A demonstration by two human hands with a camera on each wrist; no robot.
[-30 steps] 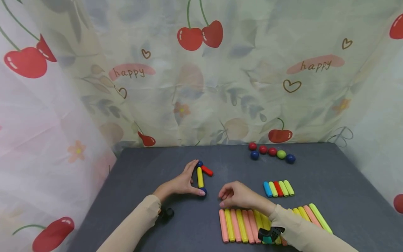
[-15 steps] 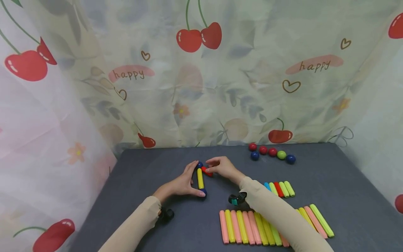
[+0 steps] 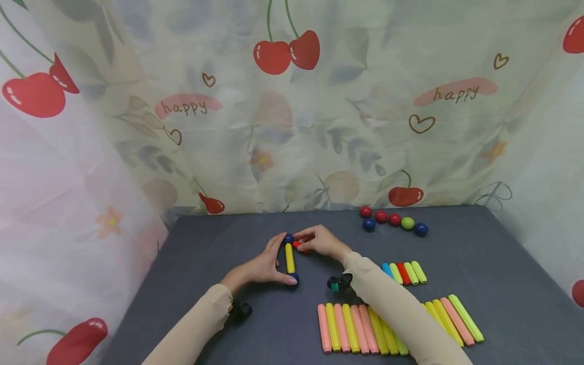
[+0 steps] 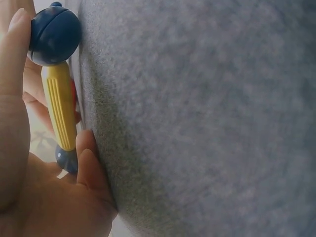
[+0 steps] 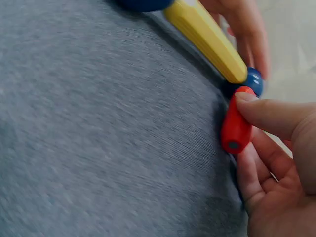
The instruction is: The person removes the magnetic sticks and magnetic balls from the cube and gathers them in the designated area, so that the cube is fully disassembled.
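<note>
A yellow magnetic stick (image 3: 290, 258) lies between two blue balls, one at its far end (image 3: 289, 238) and one at its near end (image 3: 294, 278). My left hand (image 3: 262, 263) spans this piece from the left, thumb on the near ball and fingertips at the far one. A short red magnetic stick (image 5: 236, 126) meets the far ball at an angle. My right hand (image 3: 323, 241) pinches it between thumb and fingers, covering much of it in the head view. A grey disc shows on the red stick's free end in the right wrist view.
Several loose balls (image 3: 394, 219), red, blue and green, sit at the back right of the dark table (image 3: 219, 329). Short sticks (image 3: 412, 274) form a row at the right. Longer pink, yellow and green sticks (image 3: 351, 329) lie in front, partly under my right sleeve.
My right hand has moved from above the long sticks, away and leftward, to the red stick and now pinches it against the far blue ball. My left hand has stayed in place.
</note>
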